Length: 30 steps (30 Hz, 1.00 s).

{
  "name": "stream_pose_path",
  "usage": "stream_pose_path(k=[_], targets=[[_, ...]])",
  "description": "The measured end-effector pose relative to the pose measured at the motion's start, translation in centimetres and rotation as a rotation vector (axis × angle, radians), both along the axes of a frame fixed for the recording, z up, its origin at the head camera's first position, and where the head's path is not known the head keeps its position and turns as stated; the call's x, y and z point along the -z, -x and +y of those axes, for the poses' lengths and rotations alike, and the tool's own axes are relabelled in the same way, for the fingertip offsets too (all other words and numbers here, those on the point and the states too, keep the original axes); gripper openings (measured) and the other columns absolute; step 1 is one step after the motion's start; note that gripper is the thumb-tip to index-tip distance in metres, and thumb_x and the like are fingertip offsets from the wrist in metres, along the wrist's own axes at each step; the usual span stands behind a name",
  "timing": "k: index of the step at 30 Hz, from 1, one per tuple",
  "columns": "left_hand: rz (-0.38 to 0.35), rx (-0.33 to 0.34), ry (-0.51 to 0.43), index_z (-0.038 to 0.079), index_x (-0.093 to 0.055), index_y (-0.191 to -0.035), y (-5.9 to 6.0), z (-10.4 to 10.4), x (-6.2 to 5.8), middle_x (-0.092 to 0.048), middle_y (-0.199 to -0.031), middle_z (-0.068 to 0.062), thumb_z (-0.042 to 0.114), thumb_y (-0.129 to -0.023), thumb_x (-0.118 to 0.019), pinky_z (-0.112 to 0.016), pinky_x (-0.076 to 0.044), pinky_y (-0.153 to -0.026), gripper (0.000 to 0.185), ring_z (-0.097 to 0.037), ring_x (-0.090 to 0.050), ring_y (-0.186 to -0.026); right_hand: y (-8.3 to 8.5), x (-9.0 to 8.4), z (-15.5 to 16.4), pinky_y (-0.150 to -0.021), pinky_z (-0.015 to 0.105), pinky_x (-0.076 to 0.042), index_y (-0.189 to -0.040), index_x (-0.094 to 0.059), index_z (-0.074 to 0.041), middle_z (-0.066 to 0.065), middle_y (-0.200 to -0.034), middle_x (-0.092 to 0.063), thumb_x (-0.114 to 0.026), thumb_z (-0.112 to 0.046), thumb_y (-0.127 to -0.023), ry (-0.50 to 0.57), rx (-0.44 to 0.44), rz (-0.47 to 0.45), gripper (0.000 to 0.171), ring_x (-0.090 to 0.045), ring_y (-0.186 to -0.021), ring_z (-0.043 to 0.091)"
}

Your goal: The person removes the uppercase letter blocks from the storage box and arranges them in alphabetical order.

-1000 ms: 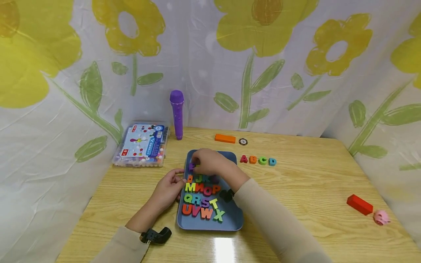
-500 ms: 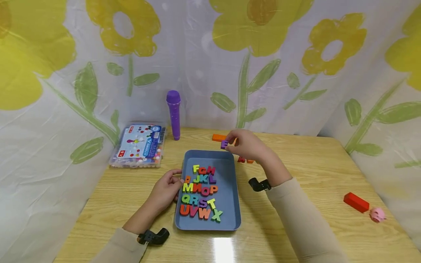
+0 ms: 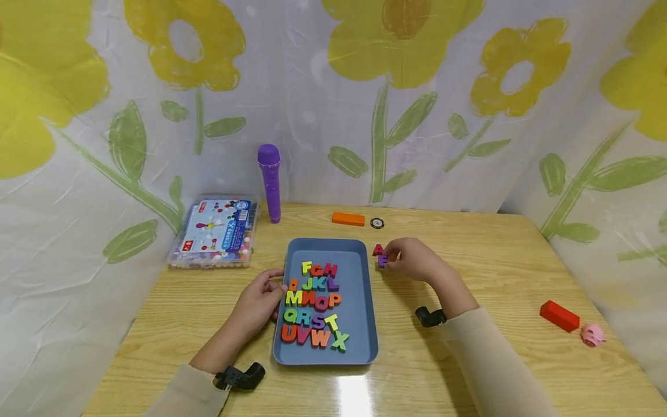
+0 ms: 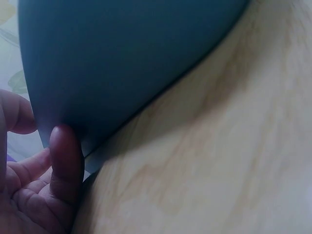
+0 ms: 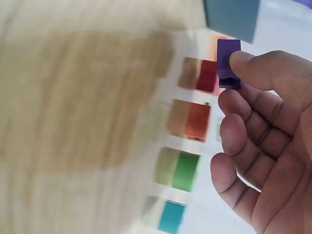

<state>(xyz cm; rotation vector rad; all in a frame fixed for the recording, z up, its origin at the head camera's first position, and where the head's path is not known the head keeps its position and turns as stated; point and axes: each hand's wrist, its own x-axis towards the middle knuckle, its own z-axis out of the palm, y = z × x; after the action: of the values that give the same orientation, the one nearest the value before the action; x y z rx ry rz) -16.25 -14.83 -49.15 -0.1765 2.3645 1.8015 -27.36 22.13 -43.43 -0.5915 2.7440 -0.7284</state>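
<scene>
My right hand (image 3: 414, 259) pinches a purple letter E (image 3: 383, 261) between thumb and fingers, just right of the blue-grey tray (image 3: 372, 330). In the right wrist view this letter (image 5: 228, 63) is seen edge-on, close to the red letter A (image 5: 206, 76). Orange (image 5: 197, 121), green (image 5: 185, 171) and blue (image 5: 171, 217) letters stand in a row with it, hidden behind my hand in the head view. My left hand (image 3: 259, 298) rests its loosely bent fingers against the tray's left side. Inside the tray lie rows of coloured letters (image 3: 321, 303), F through X.
Behind the tray are an orange block (image 3: 348, 219) and a round chip (image 3: 377, 223). A purple microphone (image 3: 270, 182) stands back left, beside a clear box of beads (image 3: 213, 231). Far right are a red block (image 3: 560, 316) and a pink pig head (image 3: 593, 335).
My right hand has taken the purple E out of the tray, carried it right over the rim and lowered it beside the letter row. The left hand stays at the tray.
</scene>
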Motion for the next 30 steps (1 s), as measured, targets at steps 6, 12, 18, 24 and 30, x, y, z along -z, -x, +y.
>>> stream_pose_path(k=[6,12,18,24,30], targets=[[-0.001,-0.005,-0.005,0.010,-0.054,-0.156,0.0,0.0,0.0,-0.070,-0.110,-0.016,0.022,-0.110,-0.062,-0.032,-0.058,-0.062,0.048,-0.021,-0.063,-0.072,0.0,1.0,-0.3,-0.088,0.043,-0.059,-0.112,-0.079,-0.005,0.005,-0.098,-0.076,-0.081,-0.010,-0.096,0.017,-0.006,-0.006,0.016,-0.067,-0.091,0.021],[-0.001,-0.007,0.005,0.010,-0.054,-0.155,0.0,0.0,0.1,-0.070,-0.108,-0.016,0.021,-0.110,-0.062,-0.031,-0.058,-0.062,0.047,-0.021,-0.062,-0.071,-0.1,1.4,-0.5,-0.091,0.042,-0.060,-0.113,-0.078,-0.005,0.005,-0.100,-0.076,-0.081,-0.011,-0.098,0.020,0.011,-0.031,0.017,-0.068,-0.093,0.020],[0.001,-0.008,0.019,0.011,-0.055,-0.155,0.0,0.0,0.1,-0.070,-0.107,-0.015,0.020,-0.109,-0.061,-0.031,-0.058,-0.063,0.047,-0.022,-0.063,-0.071,-0.1,1.4,-0.5,-0.092,0.043,-0.060,-0.115,-0.078,-0.003,0.007,-0.102,-0.076,-0.079,-0.010,-0.098,0.011,0.016,-0.028,0.018,-0.068,-0.096,0.022],[0.007,-0.011,0.021,0.011,-0.055,-0.155,-0.1,0.0,-0.1,-0.070,-0.107,-0.015,0.020,-0.109,-0.062,-0.031,-0.057,-0.062,0.047,-0.021,-0.062,-0.070,0.0,1.3,-0.5,-0.089,0.042,-0.059,-0.117,-0.077,-0.004,0.006,-0.100,-0.075,-0.076,-0.009,-0.099,0.014,0.011,-0.027,0.019,-0.067,-0.093,0.022],[0.012,-0.005,0.007,0.011,-0.055,-0.155,0.0,0.0,-0.1,-0.070,-0.105,-0.014,0.021,-0.110,-0.062,-0.031,-0.057,-0.062,0.047,-0.020,-0.062,-0.069,-0.1,0.2,-0.5,-0.079,0.038,-0.056,-0.125,-0.074,-0.005,0.008,-0.100,-0.072,-0.073,-0.010,-0.099,0.021,0.001,-0.004,0.026,-0.063,-0.087,0.022]])
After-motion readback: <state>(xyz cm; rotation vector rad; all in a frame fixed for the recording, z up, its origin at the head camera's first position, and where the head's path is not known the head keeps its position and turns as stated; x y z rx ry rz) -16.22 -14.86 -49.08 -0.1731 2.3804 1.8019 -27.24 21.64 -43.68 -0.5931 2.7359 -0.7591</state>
